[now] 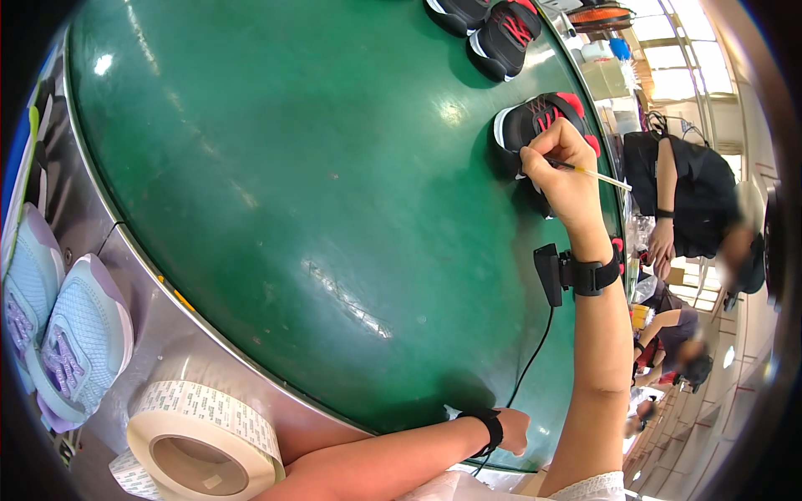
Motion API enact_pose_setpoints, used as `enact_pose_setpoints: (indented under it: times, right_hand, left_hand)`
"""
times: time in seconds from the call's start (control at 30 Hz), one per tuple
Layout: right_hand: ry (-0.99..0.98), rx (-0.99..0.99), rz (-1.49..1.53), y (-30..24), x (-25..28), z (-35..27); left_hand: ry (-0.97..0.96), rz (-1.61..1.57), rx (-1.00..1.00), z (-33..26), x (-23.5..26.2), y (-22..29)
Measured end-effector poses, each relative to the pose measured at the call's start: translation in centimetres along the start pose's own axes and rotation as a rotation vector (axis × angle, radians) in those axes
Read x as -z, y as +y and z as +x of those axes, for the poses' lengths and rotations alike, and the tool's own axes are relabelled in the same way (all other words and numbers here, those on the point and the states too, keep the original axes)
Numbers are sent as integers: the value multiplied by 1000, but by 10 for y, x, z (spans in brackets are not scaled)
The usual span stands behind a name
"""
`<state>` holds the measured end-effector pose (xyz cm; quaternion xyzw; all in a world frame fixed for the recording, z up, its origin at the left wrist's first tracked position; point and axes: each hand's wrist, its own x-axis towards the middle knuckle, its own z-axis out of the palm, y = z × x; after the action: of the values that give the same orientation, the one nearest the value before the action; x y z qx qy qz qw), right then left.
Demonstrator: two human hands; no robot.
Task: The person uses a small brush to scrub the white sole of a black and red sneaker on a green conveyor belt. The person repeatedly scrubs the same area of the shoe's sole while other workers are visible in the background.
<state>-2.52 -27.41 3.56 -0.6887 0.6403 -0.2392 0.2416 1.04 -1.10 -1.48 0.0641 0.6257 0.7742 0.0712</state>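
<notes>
Far over on the left, two pale blue and purple mesh shoes [63,334] lie side by side on a shiny metal ledge [159,309], well away from both hands. Just below them sits a big white roll of paper stickers [200,438]. Next comes the wide dark green belt [292,184], smooth and shiny, which fills most of the middle. The person's left hand [511,430] rests at the near edge of the green belt, with a black band on its wrist; I cannot tell if its fingers are curled or flat, and it holds nothing that I can see. It is far from the shoe. Farther right and higher up, the right hand [564,171] is pinching a thin stick with a pale handle [595,174] between its fingers. That hand is right on top of a black shoe with red trim and a white sole [535,125], which lies on the belt under it. A black box on a strap [576,274] sits on that wrist. More black and red shoes [493,25] wait at the top. At the right edge, other people in dark clothes [693,209] bend over their own work.
</notes>
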Motion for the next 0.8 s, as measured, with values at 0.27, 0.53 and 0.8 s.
enact_pose_setpoints:
  times: [0.27,0.53,0.8]
  right_hand:
    - [-5,142,-162,12,1,-3]
    - [-7,183,-202,9,2,-12]
    - [10,294,-234,19,9,-20]
  left_hand:
    - [-56,8,31,-6,9,7]
    - [-44,-4,38,-3,6,4]
    - [-75,6,64,-4,9,7]
